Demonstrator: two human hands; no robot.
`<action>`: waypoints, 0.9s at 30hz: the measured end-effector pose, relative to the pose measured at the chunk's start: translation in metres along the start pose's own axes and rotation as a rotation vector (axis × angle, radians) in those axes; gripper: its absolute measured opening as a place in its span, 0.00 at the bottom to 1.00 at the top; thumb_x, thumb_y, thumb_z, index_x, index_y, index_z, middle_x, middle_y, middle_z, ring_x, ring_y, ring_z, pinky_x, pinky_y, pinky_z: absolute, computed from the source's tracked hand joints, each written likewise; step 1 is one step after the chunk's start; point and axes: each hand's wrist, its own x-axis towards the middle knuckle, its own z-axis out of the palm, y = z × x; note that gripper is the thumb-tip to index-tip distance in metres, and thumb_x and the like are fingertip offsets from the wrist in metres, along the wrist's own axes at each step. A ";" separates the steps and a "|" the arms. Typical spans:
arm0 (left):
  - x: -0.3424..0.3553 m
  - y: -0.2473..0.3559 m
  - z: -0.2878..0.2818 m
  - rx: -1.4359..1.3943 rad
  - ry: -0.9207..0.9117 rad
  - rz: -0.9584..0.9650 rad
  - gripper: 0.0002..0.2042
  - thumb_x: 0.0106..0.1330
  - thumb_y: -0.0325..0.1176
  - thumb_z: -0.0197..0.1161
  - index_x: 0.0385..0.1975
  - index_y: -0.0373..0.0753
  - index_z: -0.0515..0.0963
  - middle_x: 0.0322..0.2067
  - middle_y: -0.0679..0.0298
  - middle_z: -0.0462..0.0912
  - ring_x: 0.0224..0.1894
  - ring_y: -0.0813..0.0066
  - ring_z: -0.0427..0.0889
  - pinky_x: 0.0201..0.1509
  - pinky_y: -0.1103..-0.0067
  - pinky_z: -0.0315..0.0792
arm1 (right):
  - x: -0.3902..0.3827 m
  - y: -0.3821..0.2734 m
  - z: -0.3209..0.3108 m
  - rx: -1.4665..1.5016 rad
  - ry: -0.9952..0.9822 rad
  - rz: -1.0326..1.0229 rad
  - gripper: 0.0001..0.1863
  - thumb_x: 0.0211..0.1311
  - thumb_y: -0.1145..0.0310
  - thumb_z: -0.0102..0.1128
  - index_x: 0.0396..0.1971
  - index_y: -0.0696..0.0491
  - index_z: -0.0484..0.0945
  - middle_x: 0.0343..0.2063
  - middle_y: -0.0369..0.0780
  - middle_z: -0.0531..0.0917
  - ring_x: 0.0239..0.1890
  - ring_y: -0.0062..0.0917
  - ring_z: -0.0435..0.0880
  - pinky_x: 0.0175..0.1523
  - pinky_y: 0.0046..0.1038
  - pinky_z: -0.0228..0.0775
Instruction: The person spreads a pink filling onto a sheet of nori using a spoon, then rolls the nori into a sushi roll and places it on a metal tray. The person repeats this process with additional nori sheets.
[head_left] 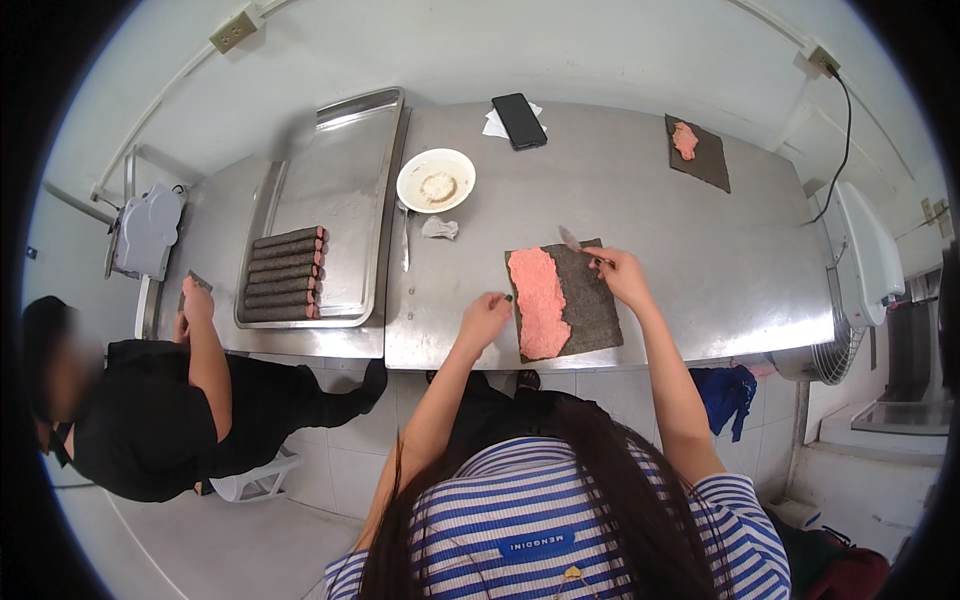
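Note:
A dark seaweed sheet (592, 300) lies on the metal table in front of me. Pink minced paste (538, 305) covers its left half in a long, uneven band; the right part is bare. At the sheet's left edge, the curled fingers of my left hand (486, 318) pinch its border. My right hand (622, 276) is closed around a small metal spreader (569, 238), held over the sheet's far right part with its blade pointing away to the left. The fingers hide most of the spreader's handle.
Left of the sheet are a white bowl (436, 181), a spoon (405, 240) and a crumpled tissue (440, 229). A phone (519, 122) lies behind. Another seaweed sheet (712, 155) sits far right. Several seaweed rolls (285, 268) fill part of a tray (340, 180). A co-worker (150, 410) works at left.

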 end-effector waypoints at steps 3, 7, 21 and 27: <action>0.025 -0.005 -0.001 0.055 0.161 0.097 0.20 0.61 0.32 0.60 0.51 0.29 0.73 0.39 0.58 0.83 0.37 0.76 0.81 0.41 0.81 0.74 | 0.017 -0.025 0.007 -0.376 -0.006 -0.236 0.19 0.52 0.79 0.50 0.41 0.47 0.84 0.36 0.38 0.82 0.40 0.33 0.81 0.46 0.35 0.71; 0.039 0.013 -0.006 0.089 0.267 0.138 0.21 0.56 0.30 0.62 0.50 0.28 0.74 0.38 0.57 0.84 0.36 0.74 0.82 0.40 0.81 0.75 | 0.033 -0.058 0.008 -0.589 -0.068 -0.308 0.19 0.50 0.80 0.50 0.38 0.45 0.85 0.36 0.39 0.81 0.43 0.34 0.79 0.51 0.37 0.67; 0.068 0.039 -0.003 0.216 0.430 0.261 0.16 0.50 0.25 0.66 0.40 0.31 0.76 0.30 0.58 0.86 0.34 0.69 0.85 0.40 0.76 0.77 | 0.083 -0.083 0.022 -0.959 -0.181 -0.752 0.12 0.52 0.70 0.54 0.27 0.38 0.87 0.31 0.30 0.81 0.42 0.24 0.77 0.54 0.31 0.60; 0.067 0.042 -0.003 0.284 0.458 0.269 0.11 0.49 0.24 0.62 0.35 0.37 0.80 0.28 0.59 0.85 0.32 0.62 0.85 0.38 0.71 0.77 | 0.088 -0.082 0.016 -0.978 -0.234 -0.733 0.12 0.52 0.70 0.55 0.27 0.38 0.87 0.31 0.29 0.82 0.43 0.24 0.77 0.54 0.31 0.59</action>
